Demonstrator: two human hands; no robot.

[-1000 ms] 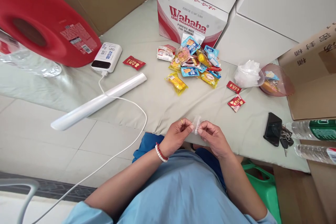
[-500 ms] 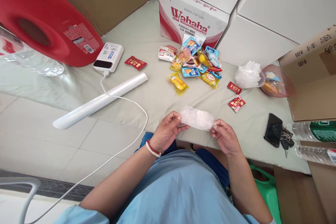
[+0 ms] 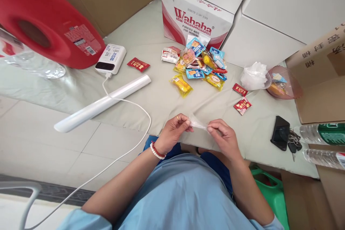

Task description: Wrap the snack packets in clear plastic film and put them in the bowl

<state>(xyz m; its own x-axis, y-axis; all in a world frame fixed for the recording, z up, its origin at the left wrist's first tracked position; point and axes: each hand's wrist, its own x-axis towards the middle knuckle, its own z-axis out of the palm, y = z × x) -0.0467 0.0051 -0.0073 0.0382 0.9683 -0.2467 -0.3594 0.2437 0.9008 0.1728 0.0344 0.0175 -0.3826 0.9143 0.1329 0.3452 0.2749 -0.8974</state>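
Note:
Between my hands a thin, see-through plastic cover (image 3: pixel 198 123) is drawn into a narrow, twisted strip over the front edge of the covered surface. My left hand (image 3: pixel 175 131) pinches its left end between thumb and fingers. At the other end, my right hand (image 3: pixel 225 138) grips it with the fingertips. Beyond my hands lies a pile of wrapped snacks (image 3: pixel 199 63) in yellow, blue and red packets. To the right, a clump of similar clear plastic (image 3: pixel 253 75) sits in a clear container, and two small red packets (image 3: pixel 242 105) lie in front of it.
A white tube-like bar (image 3: pixel 102 104) and a white device (image 3: pixel 111 59) with a cable lie left, near a large red jug (image 3: pixel 54 18). A Wahaha carton (image 3: pixel 196 18) stands behind. On the right are a pink bowl (image 3: pixel 292 84), a black phone (image 3: pixel 280 133), keys and plastic bottles.
The plastic cover has gone from a spread oval to a thin, gathered strip. My right hand has moved left, closer to my left hand, which stays nearly in place.

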